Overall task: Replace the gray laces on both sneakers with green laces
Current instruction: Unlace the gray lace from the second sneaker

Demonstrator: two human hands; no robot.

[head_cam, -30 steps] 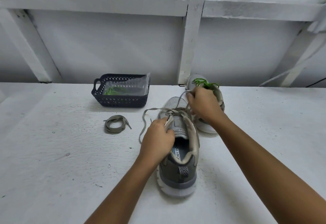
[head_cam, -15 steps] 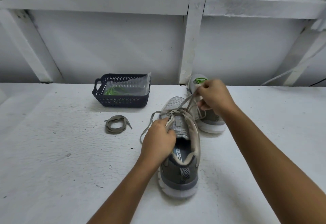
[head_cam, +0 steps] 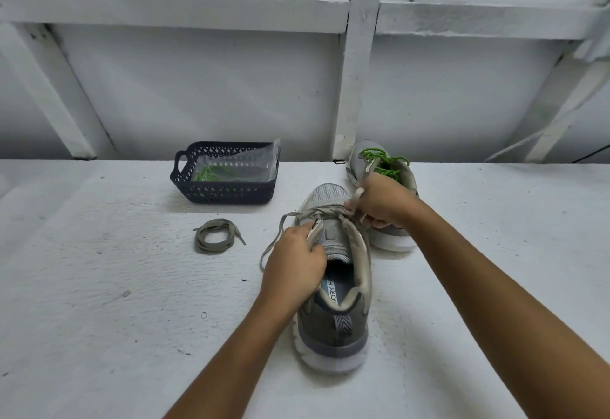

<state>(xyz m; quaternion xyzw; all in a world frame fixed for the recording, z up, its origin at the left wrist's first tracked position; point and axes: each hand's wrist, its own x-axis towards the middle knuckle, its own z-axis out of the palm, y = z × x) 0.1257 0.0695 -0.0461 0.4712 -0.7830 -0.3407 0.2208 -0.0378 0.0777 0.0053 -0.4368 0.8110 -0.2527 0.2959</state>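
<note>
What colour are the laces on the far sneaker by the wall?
Bright green laces on the far sneaker, clearest in the head view.

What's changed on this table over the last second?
The right hand, pinching the gray lace, tugged it up and away, then dropped back to the near sneaker. The left hand keeps gripping that sneaker; coiled lace, basket and far sneaker stayed put.

Single head-worn, wide-angle view. Sits above the near edge of the bench [head_cam: 99, 303], facing 12 o'clock and tilted down. Close to the bench top; white framed wall [head_cam: 198, 88] fills the upper half.
</note>
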